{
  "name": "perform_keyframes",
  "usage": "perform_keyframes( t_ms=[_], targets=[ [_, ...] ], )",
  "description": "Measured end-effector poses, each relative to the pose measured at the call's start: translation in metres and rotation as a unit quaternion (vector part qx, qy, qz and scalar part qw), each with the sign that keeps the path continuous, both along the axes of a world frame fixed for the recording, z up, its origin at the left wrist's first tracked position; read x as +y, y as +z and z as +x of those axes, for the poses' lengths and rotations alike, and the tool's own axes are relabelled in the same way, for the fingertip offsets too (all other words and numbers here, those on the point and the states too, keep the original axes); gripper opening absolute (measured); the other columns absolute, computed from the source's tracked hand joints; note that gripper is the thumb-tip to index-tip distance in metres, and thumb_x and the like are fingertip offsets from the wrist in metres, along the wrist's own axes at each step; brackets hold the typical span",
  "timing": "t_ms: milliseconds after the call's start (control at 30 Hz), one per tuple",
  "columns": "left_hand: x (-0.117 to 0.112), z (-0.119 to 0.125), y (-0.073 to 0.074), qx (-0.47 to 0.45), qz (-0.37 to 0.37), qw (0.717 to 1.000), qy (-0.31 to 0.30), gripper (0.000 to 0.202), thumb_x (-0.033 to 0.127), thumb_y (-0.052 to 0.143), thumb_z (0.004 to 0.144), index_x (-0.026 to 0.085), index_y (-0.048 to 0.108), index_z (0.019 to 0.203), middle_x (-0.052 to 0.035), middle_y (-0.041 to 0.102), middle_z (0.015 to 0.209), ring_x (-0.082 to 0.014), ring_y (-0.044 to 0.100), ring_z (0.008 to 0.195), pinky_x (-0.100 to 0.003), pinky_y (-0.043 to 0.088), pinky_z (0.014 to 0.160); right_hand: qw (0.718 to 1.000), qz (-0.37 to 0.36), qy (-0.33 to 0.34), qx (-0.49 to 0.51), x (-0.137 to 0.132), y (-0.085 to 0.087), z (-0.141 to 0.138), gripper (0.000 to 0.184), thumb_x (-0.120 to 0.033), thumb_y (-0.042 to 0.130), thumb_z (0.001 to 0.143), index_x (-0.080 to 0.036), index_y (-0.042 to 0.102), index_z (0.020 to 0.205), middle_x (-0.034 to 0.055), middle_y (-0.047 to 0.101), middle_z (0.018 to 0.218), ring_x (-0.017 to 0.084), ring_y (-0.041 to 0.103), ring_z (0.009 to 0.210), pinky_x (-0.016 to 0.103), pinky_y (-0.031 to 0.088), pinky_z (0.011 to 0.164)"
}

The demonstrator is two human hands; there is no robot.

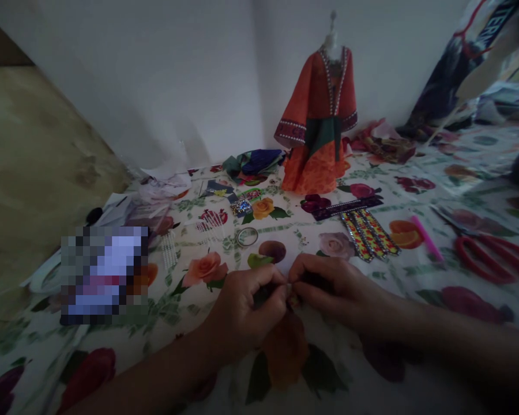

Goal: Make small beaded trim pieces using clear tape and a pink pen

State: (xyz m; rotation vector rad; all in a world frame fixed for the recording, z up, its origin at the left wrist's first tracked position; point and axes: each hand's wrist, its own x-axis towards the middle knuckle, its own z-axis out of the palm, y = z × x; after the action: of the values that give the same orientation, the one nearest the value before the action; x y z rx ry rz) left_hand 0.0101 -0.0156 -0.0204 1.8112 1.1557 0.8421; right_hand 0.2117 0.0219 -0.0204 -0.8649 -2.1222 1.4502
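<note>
My left hand (248,302) and my right hand (341,285) meet low over the flowered tablecloth (225,369), fingertips pinched together and touching. Between them is something small, mostly hidden; a speck of yellow and red pattern shows just below the fingertips. Beyond my right hand lie several yellow-and-red patterned strips with glittering edges (369,235), beside a dark purple band (348,207) with pale trim. A small ring-shaped roll (247,237) rests on the cloth ahead of my left hand.
A doll-sized red and orange dress (315,124) stands upright near the wall. Red-handled scissors (486,259) and a pink stick (427,237) lie at right. A pixelated phone-like object (106,276) is at left. Folded blue-green fabric (255,162) and rhinestone strips (169,249) lie farther back.
</note>
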Motion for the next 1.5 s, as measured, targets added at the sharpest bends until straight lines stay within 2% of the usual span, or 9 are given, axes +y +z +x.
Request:
perform_keyframes(
  t_ms=[167,367,500,733,900,1033,1167,1367,1500],
  targets=[
    [-0.001,-0.001,0.001,0.012,0.013,1.000,0.008,0.018,0.015,0.047,0.091,0.018,0.058,0.078,0.0054,0.052,0.062,-0.0081,0.046,0.055,-0.020,0.036,0.052,1.000,0.009,-0.003,0.004,0.000,0.001,0.000,0.011,-0.020,0.048,0.097,-0.017,0.058,0.094,-0.0005,0.058,0.081,0.012,0.050,0.069,0.024,0.041,0.060],
    [-0.001,0.001,-0.003,0.021,0.019,0.999,0.018,0.013,0.017,0.052,0.091,0.019,0.060,0.080,0.0035,0.059,0.070,-0.0097,0.052,0.062,-0.022,0.039,0.058,1.000,0.007,-0.003,0.010,-0.001,0.002,-0.001,0.012,-0.023,0.050,0.096,-0.017,0.059,0.091,-0.0010,0.058,0.079,0.011,0.050,0.067,0.023,0.040,0.059],
    [0.000,0.001,0.000,0.018,0.037,0.999,0.025,0.015,0.014,0.051,0.088,0.018,0.059,0.077,0.0044,0.055,0.065,-0.0088,0.048,0.058,-0.021,0.037,0.055,1.000,-0.006,-0.002,0.001,-0.001,0.005,0.000,0.013,-0.021,0.047,0.096,-0.016,0.059,0.092,0.0007,0.060,0.081,0.013,0.052,0.071,0.025,0.041,0.061],
    [-0.001,0.001,0.003,0.023,0.045,0.999,0.011,0.017,0.012,0.050,0.087,0.018,0.058,0.074,0.0056,0.053,0.063,-0.0079,0.046,0.056,-0.021,0.035,0.053,1.000,-0.008,-0.011,0.013,-0.002,0.004,-0.001,0.015,-0.030,0.055,0.095,-0.017,0.059,0.090,-0.0024,0.055,0.074,0.010,0.048,0.064,0.022,0.038,0.055],
    [0.001,0.002,0.005,0.027,0.029,0.999,0.026,0.017,0.018,0.049,0.088,0.018,0.056,0.072,0.0046,0.049,0.060,-0.0090,0.044,0.053,-0.021,0.035,0.050,0.999,-0.021,-0.013,0.027,0.001,0.005,0.000,0.009,-0.023,0.051,0.095,-0.017,0.058,0.092,-0.0029,0.053,0.074,0.010,0.044,0.063,0.022,0.036,0.055],
    [0.002,0.000,0.006,0.019,-0.003,0.999,0.039,0.019,0.024,0.046,0.090,0.018,0.058,0.076,0.0023,0.051,0.062,-0.0113,0.046,0.055,-0.022,0.035,0.049,0.998,-0.049,-0.006,0.050,0.002,0.004,0.001,0.007,-0.019,0.051,0.093,-0.017,0.058,0.095,-0.0022,0.052,0.076,0.010,0.044,0.065,0.023,0.036,0.056],
    [0.001,-0.001,0.007,0.026,-0.021,0.998,0.044,0.022,0.028,0.045,0.093,0.019,0.058,0.078,0.0002,0.054,0.066,-0.0133,0.049,0.061,-0.023,0.035,0.049,0.993,-0.079,0.000,0.093,0.004,-0.001,0.000,0.002,-0.019,0.056,0.092,-0.017,0.056,0.091,-0.0027,0.051,0.076,0.010,0.042,0.066,0.022,0.035,0.057],
    [0.001,-0.003,0.007,0.023,-0.036,0.998,0.035,0.021,0.029,0.044,0.094,0.019,0.058,0.081,-0.0001,0.054,0.069,-0.0136,0.047,0.061,-0.024,0.033,0.049,0.988,-0.118,-0.012,0.101,0.006,-0.002,-0.002,0.003,-0.020,0.056,0.091,-0.017,0.055,0.091,-0.0022,0.052,0.076,0.011,0.046,0.068,0.023,0.037,0.060],
    [0.001,-0.003,0.007,0.019,-0.032,0.998,0.044,0.018,0.028,0.047,0.091,0.019,0.058,0.081,-0.0004,0.054,0.070,-0.0138,0.047,0.062,-0.024,0.031,0.048,0.988,-0.115,-0.012,0.102,0.007,-0.002,-0.002,0.003,-0.021,0.057,0.091,-0.018,0.056,0.090,-0.0017,0.053,0.076,0.012,0.047,0.068,0.024,0.039,0.060]
  ],
)
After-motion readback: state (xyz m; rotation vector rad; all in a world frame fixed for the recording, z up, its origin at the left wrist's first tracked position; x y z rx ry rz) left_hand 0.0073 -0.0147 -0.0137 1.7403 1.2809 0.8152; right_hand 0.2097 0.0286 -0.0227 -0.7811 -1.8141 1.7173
